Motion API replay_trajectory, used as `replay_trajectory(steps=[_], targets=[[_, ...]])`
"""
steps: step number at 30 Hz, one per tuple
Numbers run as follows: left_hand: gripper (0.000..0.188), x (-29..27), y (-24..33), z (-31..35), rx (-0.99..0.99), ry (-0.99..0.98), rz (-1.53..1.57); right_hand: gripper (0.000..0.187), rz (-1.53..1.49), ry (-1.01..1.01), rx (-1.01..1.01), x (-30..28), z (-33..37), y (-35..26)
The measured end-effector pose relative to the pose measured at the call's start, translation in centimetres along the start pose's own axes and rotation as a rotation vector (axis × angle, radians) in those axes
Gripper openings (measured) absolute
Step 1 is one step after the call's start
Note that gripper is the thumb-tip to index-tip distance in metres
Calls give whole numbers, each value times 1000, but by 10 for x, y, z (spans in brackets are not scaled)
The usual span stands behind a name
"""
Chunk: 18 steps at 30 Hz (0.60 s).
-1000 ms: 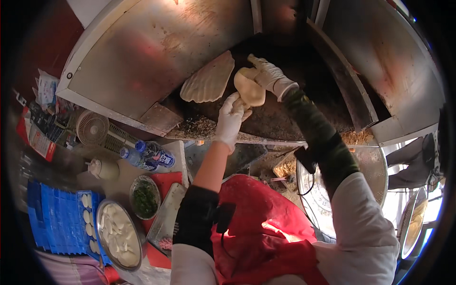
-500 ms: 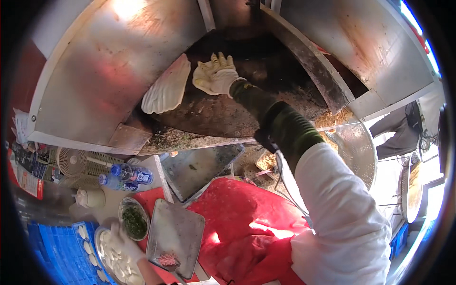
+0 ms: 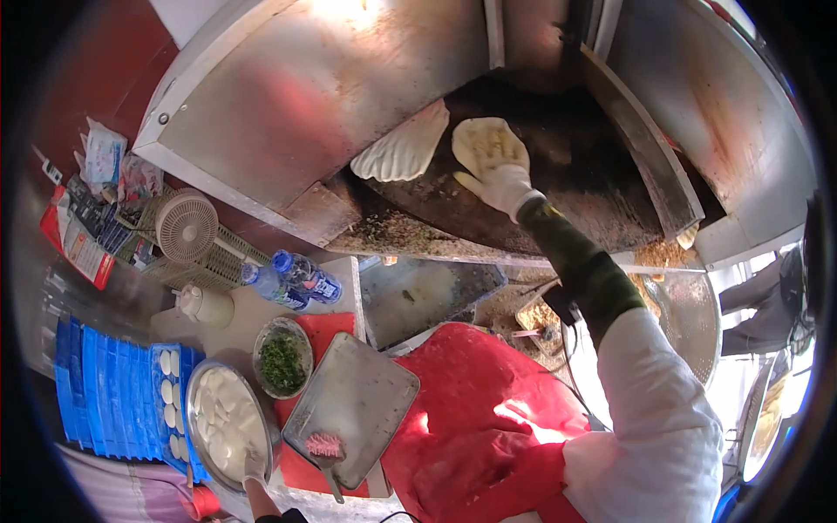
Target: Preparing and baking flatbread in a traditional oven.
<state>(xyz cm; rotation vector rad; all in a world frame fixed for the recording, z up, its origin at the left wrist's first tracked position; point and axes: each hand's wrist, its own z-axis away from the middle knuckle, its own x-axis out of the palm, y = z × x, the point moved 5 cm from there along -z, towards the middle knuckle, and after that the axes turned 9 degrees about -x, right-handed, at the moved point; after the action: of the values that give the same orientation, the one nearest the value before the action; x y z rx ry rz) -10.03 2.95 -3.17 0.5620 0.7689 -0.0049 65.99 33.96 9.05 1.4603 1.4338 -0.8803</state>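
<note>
My right hand (image 3: 504, 174), in a pale yellow-stained glove, lies over a flat round of dough (image 3: 472, 139) on the dark griddle (image 3: 575, 157). Its fingers are stretched out and the thumb points away to the left. Left of it, a ridged, fan-shaped sheet of dough (image 3: 403, 150) rests on the griddle by the metal side wall. At the lower left, my left hand (image 3: 254, 469) reaches over the near rim of a steel bowl (image 3: 193, 383) with pale dough pieces (image 3: 225, 414). Its fingers blend into the dough, so their grip is unclear.
A bowl of chopped greens (image 3: 282, 362) stands beside a metal tray (image 3: 370, 392) holding a pink-bristled brush (image 3: 324, 446). Stacked blue trays (image 3: 109, 392), bottles (image 3: 301, 281) and a small fan (image 3: 187, 225) are at left. Steel walls flank the griddle; a perforated pan (image 3: 693, 314) is right.
The view has shifted, so the scene sits farther right. My right hand has turned from palm-up with the dough to palm-down over it. My left hand has moved to the bowl's near side.
</note>
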Motion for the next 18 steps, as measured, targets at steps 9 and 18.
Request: replay_trajectory(steps=[9, 18], targets=[[48, 55, 73, 41, 117, -234, 292, 92, -223, 107, -189, 0, -28, -14], [35, 14, 63, 48, 665, 621, -278, 97, -120, -24, -104, 0, -26, -46]])
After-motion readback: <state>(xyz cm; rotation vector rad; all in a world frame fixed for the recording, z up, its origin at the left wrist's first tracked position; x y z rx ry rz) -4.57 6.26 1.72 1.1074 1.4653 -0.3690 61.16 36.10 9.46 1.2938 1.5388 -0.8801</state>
